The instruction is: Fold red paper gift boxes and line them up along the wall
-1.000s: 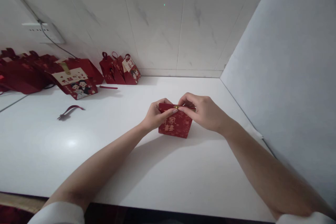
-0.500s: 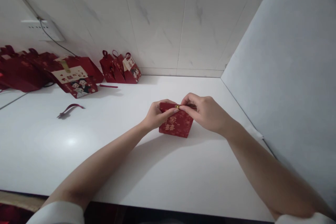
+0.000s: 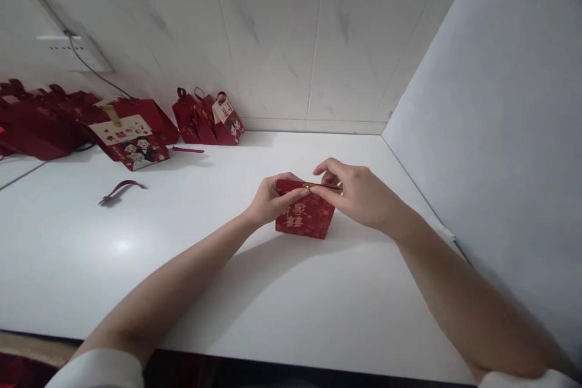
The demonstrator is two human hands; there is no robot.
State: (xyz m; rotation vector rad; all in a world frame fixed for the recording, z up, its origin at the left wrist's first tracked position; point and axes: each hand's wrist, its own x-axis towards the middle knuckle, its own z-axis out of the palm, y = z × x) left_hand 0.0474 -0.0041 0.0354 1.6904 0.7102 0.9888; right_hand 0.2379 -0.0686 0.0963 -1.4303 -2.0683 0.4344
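Note:
A small red gift box [image 3: 313,218] with gold Chinese characters stands on the white table in front of me. My left hand [image 3: 275,200] is closed around its upper left side, thumb across the front and fingers behind. At the middle of the top edge sits a gold stud [image 3: 307,187], with both thumb tips touching at or just below it. My right hand [image 3: 359,194] grips the upper right edge, its index finger raised and curled above the box. The other right fingers are partly hidden behind the top edge.
Several red gift boxes [image 3: 36,124] crowd the far left, one with a cartoon couple [image 3: 140,148]. Smaller looped boxes [image 3: 209,121] lean by the tiled wall. Loose dark red straps [image 3: 122,188] lie on the white table [image 3: 204,297]. A white panel [image 3: 495,103] rises at right.
My right index finger has lifted away from the gold stud and the top edge, while the thumb stays there. The left hand and the box have hardly moved.

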